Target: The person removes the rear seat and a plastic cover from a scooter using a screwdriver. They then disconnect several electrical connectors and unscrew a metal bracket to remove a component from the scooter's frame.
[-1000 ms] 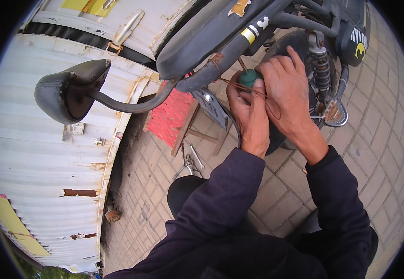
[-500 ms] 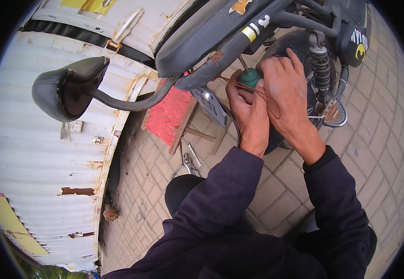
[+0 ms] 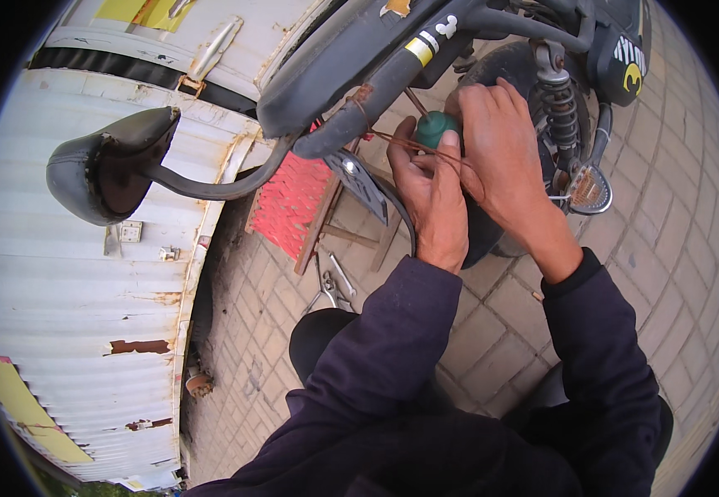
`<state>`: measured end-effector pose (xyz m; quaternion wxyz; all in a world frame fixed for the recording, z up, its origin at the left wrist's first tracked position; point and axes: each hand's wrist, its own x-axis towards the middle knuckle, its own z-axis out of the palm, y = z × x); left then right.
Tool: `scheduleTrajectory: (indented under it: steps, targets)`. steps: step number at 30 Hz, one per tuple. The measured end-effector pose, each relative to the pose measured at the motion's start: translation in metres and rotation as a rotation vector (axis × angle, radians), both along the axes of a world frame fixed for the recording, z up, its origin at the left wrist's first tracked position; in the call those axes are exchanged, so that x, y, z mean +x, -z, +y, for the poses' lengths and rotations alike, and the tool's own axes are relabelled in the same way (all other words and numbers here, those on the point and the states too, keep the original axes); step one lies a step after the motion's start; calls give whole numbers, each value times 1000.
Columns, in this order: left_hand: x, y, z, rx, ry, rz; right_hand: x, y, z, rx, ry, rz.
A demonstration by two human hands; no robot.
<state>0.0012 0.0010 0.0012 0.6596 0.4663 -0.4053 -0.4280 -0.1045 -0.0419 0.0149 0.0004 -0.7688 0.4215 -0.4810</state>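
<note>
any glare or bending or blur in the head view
Head view: edges of the white wall bow, corners go black; light looks soft, with a small glint on the dark flap; left hand and right hand show no obvious blur.

Yellow and white stickers (image 3: 418, 51) are marking the tube (image 3: 376, 87). White lettering (image 3: 629, 51) and a yellow emblem (image 3: 632, 80) are showing on the cover (image 3: 609, 70).

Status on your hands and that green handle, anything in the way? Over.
Left hand curled around green handle. Right hand close alongside, grip hidden. Thin brown strands crossing at left hand.
</note>
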Motion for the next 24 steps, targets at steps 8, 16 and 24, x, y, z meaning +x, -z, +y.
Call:
scheduleTrajectory:
  steps: [8,16,24]
  targets:
    - [-8,-2,-2,-56,-50,49,-5,0,-6,-17,-91,-49]
    - [-4,-3,-2,-57,49,108,-11,-3,-8,-15,-125,-13]
    - [-5,-1,-2,-68,53,62,-1,-5,0,-80,82,31]
